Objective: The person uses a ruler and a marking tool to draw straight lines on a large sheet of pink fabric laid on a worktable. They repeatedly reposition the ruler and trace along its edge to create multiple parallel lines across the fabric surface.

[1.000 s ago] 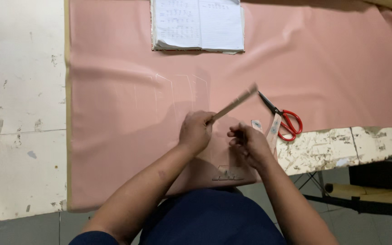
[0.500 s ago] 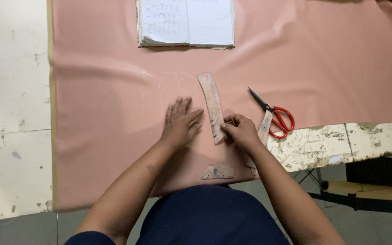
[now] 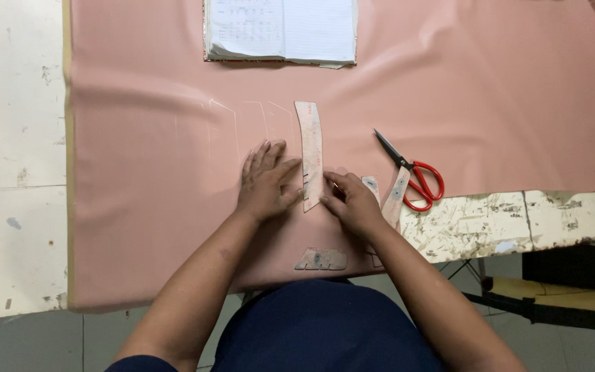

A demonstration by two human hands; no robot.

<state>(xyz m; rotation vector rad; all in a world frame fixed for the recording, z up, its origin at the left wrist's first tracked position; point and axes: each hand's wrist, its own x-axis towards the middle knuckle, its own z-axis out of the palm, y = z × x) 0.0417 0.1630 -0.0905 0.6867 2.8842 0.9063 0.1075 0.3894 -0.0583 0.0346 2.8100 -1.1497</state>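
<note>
Pattern piece (image 3: 310,151), the long curved cardboard strip, now lies flat on the pink fabric (image 3: 146,207); a second ago I had it lifted off the cloth and tilted between my hands, so it has come down and settled just right of the faint chalk outlines already drawn there. My left hand (image 3: 264,184) presses flat and spread on the fabric, fingertips touching the strip's left edge, gripping nothing. My right hand (image 3: 350,201) pinches at the strip's lower end; whether it holds chalk too I cannot tell. With the strip down and steadied from both sides, I judge it set for tracing. Red-handled scissors (image 3: 414,176) lie just to the right, a small cardboard piece (image 3: 321,259) near my body, and an open notebook (image 3: 282,31) at the fabric's far edge.
</note>
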